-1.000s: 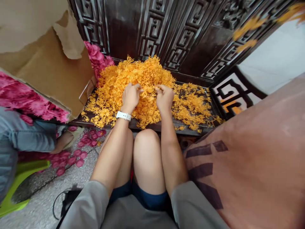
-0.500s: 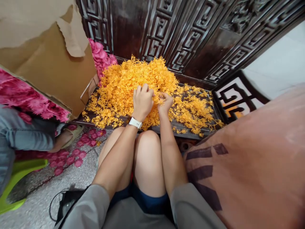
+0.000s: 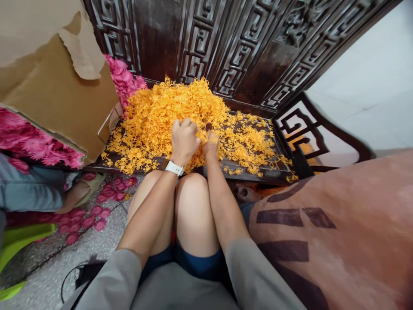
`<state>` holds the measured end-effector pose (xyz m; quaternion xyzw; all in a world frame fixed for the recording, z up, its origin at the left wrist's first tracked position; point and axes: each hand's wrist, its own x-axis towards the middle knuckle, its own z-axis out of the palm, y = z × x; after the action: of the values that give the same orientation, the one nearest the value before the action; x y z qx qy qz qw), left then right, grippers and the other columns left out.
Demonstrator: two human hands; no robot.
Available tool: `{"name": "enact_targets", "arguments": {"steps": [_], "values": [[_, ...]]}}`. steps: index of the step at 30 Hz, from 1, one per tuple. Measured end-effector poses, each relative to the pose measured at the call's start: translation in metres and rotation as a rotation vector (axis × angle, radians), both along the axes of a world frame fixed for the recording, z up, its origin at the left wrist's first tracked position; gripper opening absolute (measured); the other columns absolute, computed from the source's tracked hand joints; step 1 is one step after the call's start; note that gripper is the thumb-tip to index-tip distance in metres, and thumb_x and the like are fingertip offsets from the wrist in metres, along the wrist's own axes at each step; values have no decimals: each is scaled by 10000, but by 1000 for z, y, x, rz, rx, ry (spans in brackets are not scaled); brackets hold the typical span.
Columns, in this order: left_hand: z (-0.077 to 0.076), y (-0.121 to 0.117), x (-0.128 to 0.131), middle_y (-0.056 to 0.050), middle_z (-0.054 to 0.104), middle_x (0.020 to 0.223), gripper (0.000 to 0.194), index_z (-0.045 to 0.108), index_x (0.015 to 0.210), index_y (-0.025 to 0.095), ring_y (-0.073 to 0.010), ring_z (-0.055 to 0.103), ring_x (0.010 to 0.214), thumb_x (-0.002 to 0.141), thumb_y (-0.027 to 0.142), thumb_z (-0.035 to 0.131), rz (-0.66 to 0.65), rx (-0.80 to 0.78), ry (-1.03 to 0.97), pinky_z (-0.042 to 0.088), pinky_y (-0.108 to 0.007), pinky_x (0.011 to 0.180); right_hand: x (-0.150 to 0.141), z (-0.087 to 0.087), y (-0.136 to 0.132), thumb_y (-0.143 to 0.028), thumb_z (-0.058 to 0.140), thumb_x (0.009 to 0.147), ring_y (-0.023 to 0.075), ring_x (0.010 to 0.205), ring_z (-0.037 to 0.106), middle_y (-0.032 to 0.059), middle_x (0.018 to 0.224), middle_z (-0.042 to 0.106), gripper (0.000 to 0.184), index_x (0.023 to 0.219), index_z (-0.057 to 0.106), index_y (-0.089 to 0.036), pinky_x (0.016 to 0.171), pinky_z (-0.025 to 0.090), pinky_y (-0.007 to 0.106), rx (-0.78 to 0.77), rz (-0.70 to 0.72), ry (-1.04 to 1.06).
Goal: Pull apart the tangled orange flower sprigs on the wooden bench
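Note:
A heap of small yellow plastic flower pieces (image 3: 180, 99) covers the dark wooden bench (image 3: 142, 168) in front of my knees. At the heap's front edge my left hand (image 3: 185, 140), with a white watch on the wrist, is closed with its fingers curled. Close beside it on the right, my right hand (image 3: 211, 143) is closed too and slightly blurred. A yellow flower piece (image 3: 203, 134) shows between the two hands, gripped at their fingertips. Flatter yellow clusters (image 3: 250, 148) lie spread to the right of the heap.
A torn cardboard box (image 3: 61, 94) stands left, with pink flowers (image 3: 35, 137) by it and more on the floor. Another person's leg (image 3: 32, 185) and a green stool (image 3: 22, 245) are at left. A large printed sack (image 3: 355, 228) fills the right, before the bench's armrest (image 3: 309, 133).
The view has shifted, so the scene sits further left and more of the armrest shows. Both hands have curled tighter and the right hand has turned, still close to the left.

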<state>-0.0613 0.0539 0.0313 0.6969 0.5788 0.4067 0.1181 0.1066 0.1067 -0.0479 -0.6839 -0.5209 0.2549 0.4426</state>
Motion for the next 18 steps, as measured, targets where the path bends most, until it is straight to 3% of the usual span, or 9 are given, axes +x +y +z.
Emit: {"name": "enact_targets", "arguments": {"steps": [3,5,7,9,11,13,15,18], "values": [[-1,10,-23,-123,699,1093,184,741,910,223,-325,609,1112,983,97,627,131,54,-130,483,-505,1044,9,-5,-8,-3,573,829,255,1016,634,48,886,603,224,842,629,-219,1107,484,447,-79,-126,-198],[-4,20,-35,-114,711,1090,167,745,933,225,-288,642,1071,1037,165,629,173,48,-197,508,-456,1019,9,0,-13,-15,599,808,299,1198,638,126,1142,643,407,1154,720,-192,1191,458,519,-13,-136,-238],[-7,27,-38,-108,726,1113,149,754,978,226,-261,670,1061,1067,228,635,177,32,-251,529,-417,1008,3,12,-17,-67,652,822,361,1406,555,207,1420,563,587,1394,690,-196,1273,388,594,88,-143,-265],[-10,32,-35,-116,734,1160,150,764,1038,228,-259,687,1110,1083,267,626,175,27,-287,540,-406,1031,-7,27,-20,-182,676,913,380,1512,475,220,1530,507,510,1422,699,-209,1315,348,611,181,-96,-216],[-11,33,-28,-129,738,1193,176,770,1080,226,-270,695,1151,1097,304,613,147,19,-303,542,-414,1059,-20,41,-23,-391,598,1058,332,1480,518,179,1461,587,371,1371,724,-236,1282,428,555,229,36,4],[-12,33,-21,-129,745,1183,207,772,1087,224,-272,704,1137,1106,340,602,112,10,-318,547,-416,1057,-32,50,-26,-645,465,1113,276,1328,626,126,1279,683,518,1354,723,-266,1139,565,468,198,202,331],[-15,34,-16,-120,752,1136,221,771,1066,225,-261,709,1087,1104,370,608,80,24,-355,555,-400,1022,-40,52,-27,-817,490,1040,236,1155,687,81,1159,716,662,1377,710,-291,964,629,385,152,305,553],[-22,40,-13,-100,746,1042,240,748,988,231,-243,703,1026,1088,423,647,36,84,-466,557,-366,946,-40,45,-26,-866,749,844,206,1009,694,64,1185,741,757,1318,745,-277,802,625,319,199,305,526]]}}
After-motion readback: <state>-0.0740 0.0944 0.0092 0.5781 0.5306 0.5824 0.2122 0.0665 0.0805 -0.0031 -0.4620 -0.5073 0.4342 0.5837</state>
